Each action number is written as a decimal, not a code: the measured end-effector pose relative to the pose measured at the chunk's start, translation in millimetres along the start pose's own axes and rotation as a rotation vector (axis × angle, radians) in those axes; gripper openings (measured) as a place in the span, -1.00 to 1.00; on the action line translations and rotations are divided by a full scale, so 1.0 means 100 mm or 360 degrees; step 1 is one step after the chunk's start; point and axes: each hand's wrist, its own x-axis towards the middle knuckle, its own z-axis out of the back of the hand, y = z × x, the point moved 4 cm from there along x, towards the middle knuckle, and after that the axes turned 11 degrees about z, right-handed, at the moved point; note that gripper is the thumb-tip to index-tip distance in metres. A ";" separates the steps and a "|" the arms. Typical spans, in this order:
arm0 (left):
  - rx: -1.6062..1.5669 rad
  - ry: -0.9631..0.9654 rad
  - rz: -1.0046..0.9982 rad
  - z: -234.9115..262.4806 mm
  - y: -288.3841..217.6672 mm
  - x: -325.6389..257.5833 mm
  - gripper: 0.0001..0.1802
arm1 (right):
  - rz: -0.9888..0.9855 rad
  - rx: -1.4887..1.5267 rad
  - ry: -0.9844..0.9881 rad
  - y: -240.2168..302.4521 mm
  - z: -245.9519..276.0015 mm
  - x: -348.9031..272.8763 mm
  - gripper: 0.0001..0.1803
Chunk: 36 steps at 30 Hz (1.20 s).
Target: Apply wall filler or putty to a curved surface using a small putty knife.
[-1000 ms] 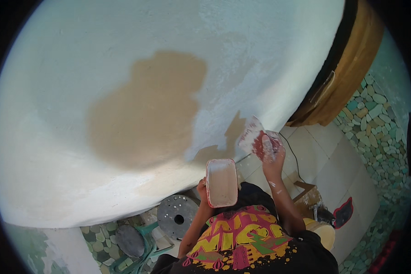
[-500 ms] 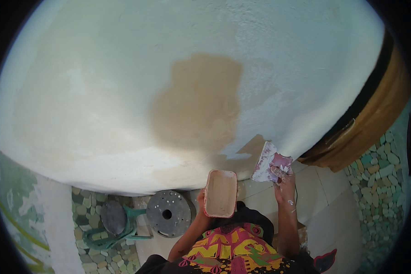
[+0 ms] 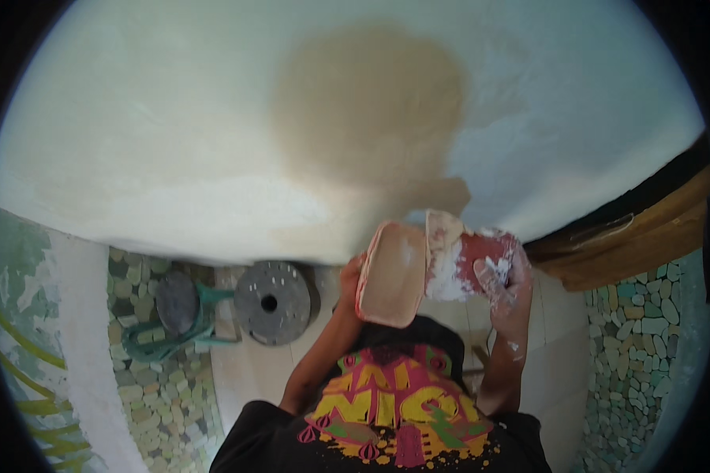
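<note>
My left hand (image 3: 351, 285) grips a rectangular tub (image 3: 394, 274) with a reddish rim by its left side. A pale, smooth coating covers the tub's inside. In my right hand (image 3: 513, 276) is a wide putty knife (image 3: 454, 256), its blade smeared with white paste and its reddish handle inside my fingers. White paste also marks my fingers and wrist. The blade's left edge is right beside the tub's right rim; whether they touch I cannot tell. Beyond both hands stands a large whitish wall (image 3: 197, 142), with my shadow on it.
A round grey disc-topped stool (image 3: 272, 307) with a centre hole is at the left. Next to it stands a green frame chair (image 3: 205, 319) with a dark round pad. Brown wood panelling (image 3: 631, 248) lies at the right. Pebble paving (image 3: 635, 339) borders the floor tiles.
The putty knife has moved left from near the wall to the tub's right rim. The tub has risen and tilted slightly. My view has shifted, so the wall sits higher.
</note>
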 end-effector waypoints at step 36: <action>-0.0032 -0.0640 0.0075 0.37 0.20 0.15 -0.33 | 0.0517 -0.0380 -0.0134 0.06 0.09 -0.06 -0.72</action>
